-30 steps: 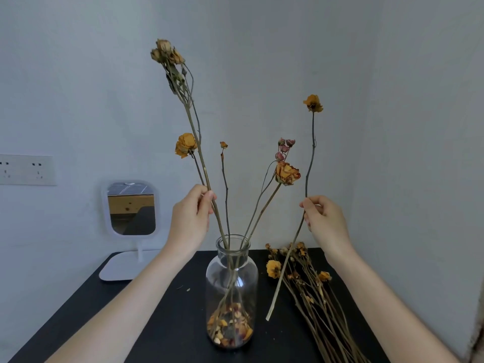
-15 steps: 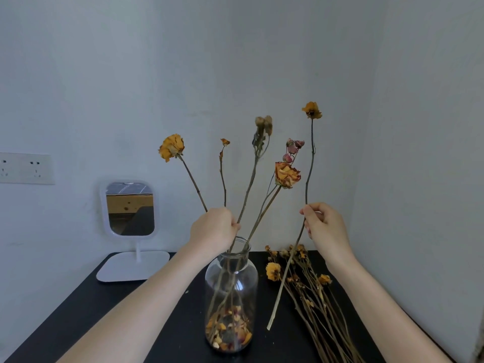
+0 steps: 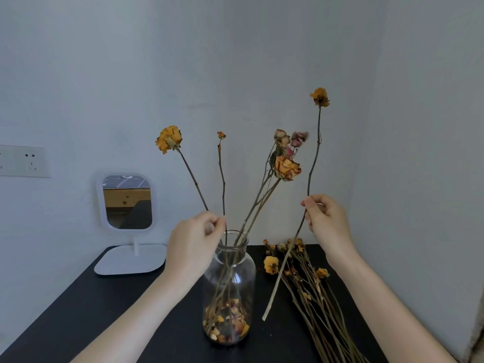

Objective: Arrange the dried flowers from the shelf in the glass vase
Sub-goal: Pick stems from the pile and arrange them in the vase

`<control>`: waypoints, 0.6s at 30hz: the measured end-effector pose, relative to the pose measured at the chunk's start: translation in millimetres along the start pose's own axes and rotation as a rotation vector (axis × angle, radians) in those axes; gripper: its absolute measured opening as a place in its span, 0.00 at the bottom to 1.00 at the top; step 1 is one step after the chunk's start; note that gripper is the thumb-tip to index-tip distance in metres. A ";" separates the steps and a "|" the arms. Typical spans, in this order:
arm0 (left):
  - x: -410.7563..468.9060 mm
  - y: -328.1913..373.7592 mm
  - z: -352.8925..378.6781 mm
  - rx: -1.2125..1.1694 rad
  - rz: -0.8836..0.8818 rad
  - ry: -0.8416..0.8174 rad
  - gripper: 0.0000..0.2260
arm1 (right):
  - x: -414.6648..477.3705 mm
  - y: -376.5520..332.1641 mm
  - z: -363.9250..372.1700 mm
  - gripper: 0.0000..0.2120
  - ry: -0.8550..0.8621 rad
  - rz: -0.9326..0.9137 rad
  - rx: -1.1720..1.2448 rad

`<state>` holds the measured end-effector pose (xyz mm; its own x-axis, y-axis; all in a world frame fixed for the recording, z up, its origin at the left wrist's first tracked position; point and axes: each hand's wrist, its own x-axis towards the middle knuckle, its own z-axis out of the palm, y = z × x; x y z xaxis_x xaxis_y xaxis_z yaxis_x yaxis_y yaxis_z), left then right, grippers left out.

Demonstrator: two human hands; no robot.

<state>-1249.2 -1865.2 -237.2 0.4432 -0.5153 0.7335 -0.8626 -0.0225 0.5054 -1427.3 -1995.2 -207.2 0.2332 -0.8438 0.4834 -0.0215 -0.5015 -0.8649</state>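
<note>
Head view, nearest first: the glass vase stands toward the front middle of the tabletop, loose petals at its bottom and several dried flowers already standing in it. Just right of it, a pile of loose stems lies along the tabletop's right edge, waiting.

The step in hand looks to be adding one more flower. The single stem hangs tilted, its cut end above the tabletop just beside the vase, not yet inside. To do this well, the end should be lifted clear of the rim, then lowered straight into the gap in the narrow neck; dried stems likely snap, so a light hold is best.

The left hand keeps its grip pinched on stems just above the vase mouth, steadying them. The right hand has its grip pinched round the single stem about halfway up, thumb against fingertips.

Farther back, a small mirror stands at the rear left corner.
</note>
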 end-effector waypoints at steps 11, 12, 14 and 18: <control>-12.3 -40.7 24.2 -0.530 -0.347 -0.587 0.21 | -1.1 -13.4 -5.2 0.09 0.090 -0.052 0.072; -12.3 -40.1 25.4 -0.529 -0.350 -0.580 0.20 | -1.5 -13.9 -5.7 0.09 0.096 -0.058 0.083; -12.7 -37.7 26.3 -0.513 -0.354 -0.550 0.19 | -2.0 -15.3 -7.3 0.09 0.110 -0.075 0.104; -13.3 -32.8 29.9 -0.467 -0.345 -0.506 0.18 | -2.1 -22.0 -8.3 0.09 0.138 -0.117 0.150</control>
<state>-1234.1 -1883.2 -277.1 0.4056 -0.8766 0.2588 -0.4533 0.0530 0.8898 -1435.4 -1984.0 -188.0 0.0900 -0.8047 0.5868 0.1451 -0.5723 -0.8071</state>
